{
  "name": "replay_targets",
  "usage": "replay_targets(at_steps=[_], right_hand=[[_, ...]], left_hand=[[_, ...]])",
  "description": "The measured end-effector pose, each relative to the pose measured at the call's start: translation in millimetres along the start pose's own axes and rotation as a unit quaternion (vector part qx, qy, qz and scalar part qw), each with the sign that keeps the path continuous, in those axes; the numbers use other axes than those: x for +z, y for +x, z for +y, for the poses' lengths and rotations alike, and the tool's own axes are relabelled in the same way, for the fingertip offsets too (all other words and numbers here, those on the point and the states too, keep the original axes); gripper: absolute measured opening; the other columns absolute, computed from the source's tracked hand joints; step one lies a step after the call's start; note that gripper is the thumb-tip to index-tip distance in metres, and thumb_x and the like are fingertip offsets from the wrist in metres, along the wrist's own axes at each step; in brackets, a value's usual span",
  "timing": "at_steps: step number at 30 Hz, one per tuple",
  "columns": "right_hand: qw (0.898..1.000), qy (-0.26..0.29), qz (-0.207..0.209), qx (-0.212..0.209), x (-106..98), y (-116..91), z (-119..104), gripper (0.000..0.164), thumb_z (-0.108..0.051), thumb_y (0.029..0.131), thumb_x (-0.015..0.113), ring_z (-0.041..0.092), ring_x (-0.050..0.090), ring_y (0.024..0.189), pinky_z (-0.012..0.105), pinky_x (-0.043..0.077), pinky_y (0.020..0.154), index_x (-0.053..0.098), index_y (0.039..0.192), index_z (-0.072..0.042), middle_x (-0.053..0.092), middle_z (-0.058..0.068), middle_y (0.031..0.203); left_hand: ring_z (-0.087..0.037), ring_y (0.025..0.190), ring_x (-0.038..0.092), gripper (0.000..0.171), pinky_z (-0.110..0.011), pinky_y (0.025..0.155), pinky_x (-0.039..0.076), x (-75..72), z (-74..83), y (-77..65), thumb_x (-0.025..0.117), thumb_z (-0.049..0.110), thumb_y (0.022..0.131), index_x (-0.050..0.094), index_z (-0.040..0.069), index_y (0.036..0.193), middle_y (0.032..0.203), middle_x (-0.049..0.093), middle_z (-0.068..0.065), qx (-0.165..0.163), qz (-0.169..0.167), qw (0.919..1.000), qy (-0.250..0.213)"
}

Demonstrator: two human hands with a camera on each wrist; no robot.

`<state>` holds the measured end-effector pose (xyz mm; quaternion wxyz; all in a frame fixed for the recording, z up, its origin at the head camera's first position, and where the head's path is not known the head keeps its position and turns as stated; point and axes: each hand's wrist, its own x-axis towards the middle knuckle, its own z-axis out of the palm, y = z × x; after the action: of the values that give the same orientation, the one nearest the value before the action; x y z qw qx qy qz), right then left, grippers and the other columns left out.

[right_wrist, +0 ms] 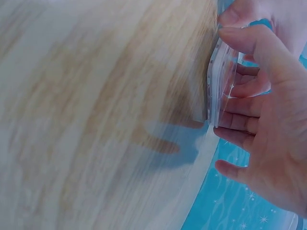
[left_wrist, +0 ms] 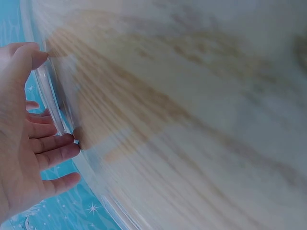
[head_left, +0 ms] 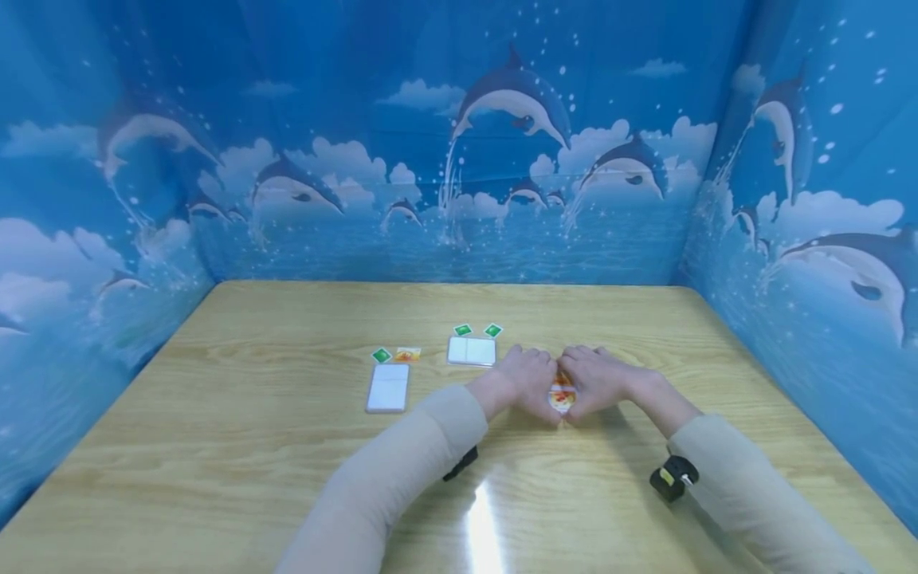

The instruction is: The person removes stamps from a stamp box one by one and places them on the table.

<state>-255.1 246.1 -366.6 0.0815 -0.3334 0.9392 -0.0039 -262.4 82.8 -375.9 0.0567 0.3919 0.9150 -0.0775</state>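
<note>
Pale sleeves, both hands gripping a flat, clear-edged, orange-patterned case.

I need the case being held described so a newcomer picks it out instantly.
Over the right half of the wood-grain table, find where the left hand and right hand meet. Between them is a clear-edged case. It shows an orange picture; the two cases to its left look white.
</note>
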Motion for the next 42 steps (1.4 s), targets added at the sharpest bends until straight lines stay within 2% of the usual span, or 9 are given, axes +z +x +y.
replay_targets(at_steps=[19, 30, 37, 42], right_hand=[[1.0, 0.015, -0.004, -0.001, 1.8, 0.1, 3.4, 0.061, -0.048, 0.063, 0.072, 0.014, 0.043, 0.086, 0.044, 0.039, 0.073, 0.053, 0.109, -0.012, 0.046, -0.005, 0.094], [1.0, 0.019, -0.018, 0.011, 0.9, 0.1, 2.1, 0.063, -0.047, 0.063, 0.071, 0.014, 0.043, 0.087, 0.051, 0.041, 0.076, 0.053, 0.111, -0.011, 0.046, -0.004, 0.097], [1.0, 0.016, -0.02, 0.011, -0.7, 1.3, 1.7, 0.058, -0.045, 0.063, 0.071, 0.014, 0.042, 0.085, 0.047, 0.04, 0.072, 0.053, 0.108, -0.012, 0.045, -0.004, 0.095], [1.0, 0.016, -0.024, 0.011, -1.8, 1.7, 1.9, 0.063, -0.046, 0.064, 0.07, 0.016, 0.043, 0.089, 0.053, 0.041, 0.076, 0.053, 0.112, -0.01, 0.047, -0.003, 0.099]], left_hand=[[-0.011, 0.092, 0.049, 0.078, -0.036, 0.086, 0.042, -0.1, 1.5, 1.4, 0.056, 0.072, 0.07, 0.051, 0.014, 0.122, 0.106, 0.054, 0.003, -0.003, 0.007, 1.0, 0.005], [-0.01, 0.087, 0.049, 0.076, -0.032, 0.078, 0.043, -0.7, 1.8, 1.0, 0.058, 0.071, 0.07, 0.051, 0.013, 0.12, 0.101, 0.053, 0.004, -0.008, 0.006, 0.9999, 0.0], [-0.01, 0.086, 0.048, 0.078, -0.03, 0.076, 0.044, -1.7, 0.8, 2.6, 0.059, 0.071, 0.07, 0.05, 0.013, 0.121, 0.099, 0.052, 0.004, -0.011, 0.005, 0.9999, -0.002], [-0.01, 0.085, 0.048, 0.077, -0.031, 0.075, 0.044, -2.9, 0.1, 2.5, 0.059, 0.071, 0.069, 0.051, 0.013, 0.12, 0.097, 0.051, 0.005, -0.011, 0.004, 0.9999, -0.009]])
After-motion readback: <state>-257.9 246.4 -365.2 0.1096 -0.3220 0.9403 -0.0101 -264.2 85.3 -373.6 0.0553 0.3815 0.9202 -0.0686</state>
